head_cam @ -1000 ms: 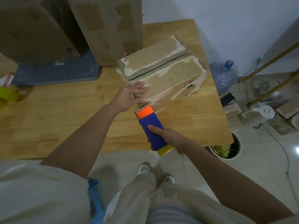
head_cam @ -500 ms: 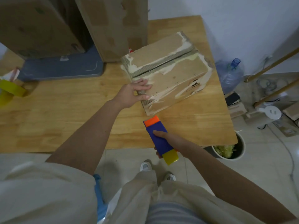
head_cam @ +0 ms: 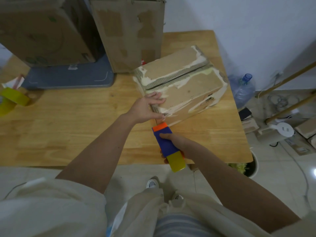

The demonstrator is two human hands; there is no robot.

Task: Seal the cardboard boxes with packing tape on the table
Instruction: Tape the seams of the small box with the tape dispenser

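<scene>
Tabletop (head_cam: 68,134), wood, one. Contents, left to right:

- Yellow tape roll (head_cam: 12,101), one, at the far left edge, partly out of view.
- Grey tray (head_cam: 68,79), one, at the rear left, carrying one large cardboard carton (head_cam: 44,29).
- Tall cardboard carton (head_cam: 130,31), one, upright, just right of the tray.
- Small cardboard box (head_cam: 184,86), one, right of centre on the tabletop, flaps down with a dark seam between them, pale torn patches on top and sides.
- Left hand (head_cam: 147,108), one, fingers (head_cam: 158,100) spread over the box's near left corner, thumb against its side.
- Tape dispenser (head_cam: 166,144), one, blue with an orange tip and a yellow end, tip just beside the box's near bottom edge.
- Right hand (head_cam: 177,142), one, fingers wrapped round the dispenser, index finger laid along its top.

Floor right of the tabletop: water bottle (head_cam: 242,89), one; bin (head_cam: 246,166), one, part hidden under the tabletop edge.
</scene>
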